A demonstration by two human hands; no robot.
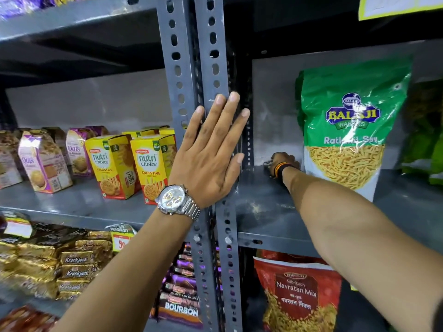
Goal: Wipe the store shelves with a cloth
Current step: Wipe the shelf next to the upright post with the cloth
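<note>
A grey metal shelf (263, 212) runs across the right bay, dusty near its front. My right hand (285, 160) reaches to the back of it, fingers closed on a small grey bunch of cloth (266, 163) pressed against the shelf's rear corner. Most of the cloth is hidden by the hand. My left hand (211, 159), with a silver watch on the wrist, lies flat and open against the perforated upright post (212, 56) between the two bays, holding nothing.
A green Balaji sev bag (347, 130) stands just right of my right hand. Yellow Nutri Choice boxes (148, 164) and oat biscuit packs fill the left shelf. Below are Krackjack packs (76, 259), Bourbon packs (182, 305) and a red Navratan Mix bag (297, 291).
</note>
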